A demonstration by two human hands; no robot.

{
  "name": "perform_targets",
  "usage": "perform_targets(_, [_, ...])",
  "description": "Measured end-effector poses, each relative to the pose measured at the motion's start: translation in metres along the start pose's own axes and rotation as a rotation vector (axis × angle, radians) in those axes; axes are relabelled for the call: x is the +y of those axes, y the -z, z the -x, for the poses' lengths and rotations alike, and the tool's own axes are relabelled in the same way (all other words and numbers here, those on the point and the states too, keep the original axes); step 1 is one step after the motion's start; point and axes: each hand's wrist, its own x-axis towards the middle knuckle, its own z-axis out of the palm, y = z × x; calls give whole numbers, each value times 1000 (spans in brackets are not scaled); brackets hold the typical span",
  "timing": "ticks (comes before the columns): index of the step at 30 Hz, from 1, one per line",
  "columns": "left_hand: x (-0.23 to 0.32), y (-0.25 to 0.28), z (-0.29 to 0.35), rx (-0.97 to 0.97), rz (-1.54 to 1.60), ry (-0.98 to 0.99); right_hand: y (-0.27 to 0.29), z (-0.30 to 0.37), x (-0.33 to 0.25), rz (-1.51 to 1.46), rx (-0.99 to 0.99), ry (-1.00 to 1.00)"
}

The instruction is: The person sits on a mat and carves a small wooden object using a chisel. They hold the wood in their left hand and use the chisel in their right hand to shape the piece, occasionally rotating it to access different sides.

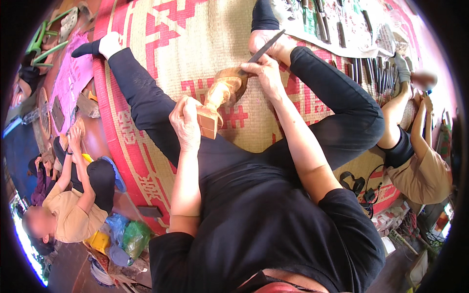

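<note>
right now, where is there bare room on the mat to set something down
Widest bare patch: the woven mat between the left foot and right foot, beyond the carved wood. A narrower strip runs between the left leg and the mat's left edge. Crowded: the tool-strewn white sheet at upper right and the row of dark tools beside it.

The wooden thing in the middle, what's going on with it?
A person sitting on a mat grips the carving by its square end with the left hand. The right hand holds a dark tool at the other end. More tools lie at the upper right, and other people are nearby.
</note>
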Motion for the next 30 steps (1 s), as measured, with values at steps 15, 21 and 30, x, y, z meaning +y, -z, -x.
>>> perform_targets(15, [4,-1,-2,7,-16,14,6,-4,-1,-107,60,-36])
perform_targets(21, [9,0,-3,54,40,63,16,-1,-4,-42,13,1])
perform_targets(30, [8,-2,-3,45,8,21,19,-12,4,-87,119,-31])
